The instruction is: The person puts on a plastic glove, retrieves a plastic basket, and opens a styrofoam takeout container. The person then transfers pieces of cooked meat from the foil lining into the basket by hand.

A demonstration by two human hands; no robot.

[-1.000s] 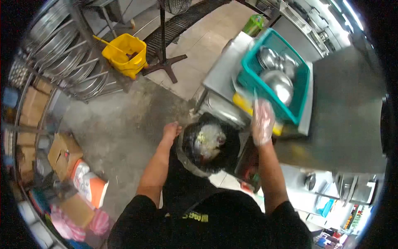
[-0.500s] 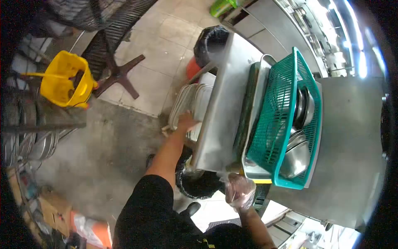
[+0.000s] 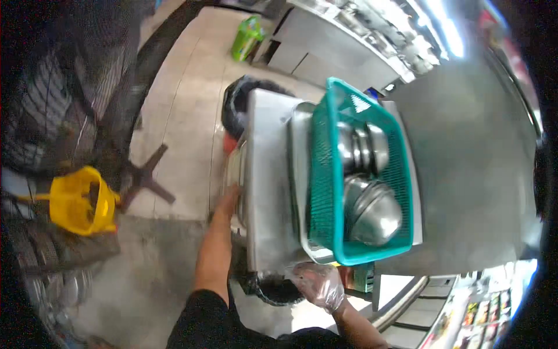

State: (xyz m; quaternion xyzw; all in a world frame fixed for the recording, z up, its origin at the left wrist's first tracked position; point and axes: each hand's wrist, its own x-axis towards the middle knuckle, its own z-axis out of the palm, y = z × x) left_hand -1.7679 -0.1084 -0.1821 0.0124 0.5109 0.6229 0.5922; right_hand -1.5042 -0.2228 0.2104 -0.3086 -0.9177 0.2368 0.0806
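— Left hand?
— Left hand (image 3: 231,196), bare, one: at the pale, tray-like stack (image 3: 233,168) beside the left edge of the grey rectangular metal table (image 3: 269,192). Fingertips blurred; whether it grips, I can't tell from here.
— Right hand?
— Right hand (image 3: 321,285), in one clear plastic glove (image 3: 332,292): by the table's near end, close to the round bin lined with black plastic (image 3: 278,295). Fingers indistinct; grip, I can't tell either.
— Tabletop?
— One shallow silver metal tray (image 3: 299,174); one teal rectangular plastic basket (image 3: 338,203), holding round shiny steel bowls (image 3: 381,215).
— Floor?
— One yellow plastic bucket (image 3: 84,203), far left.
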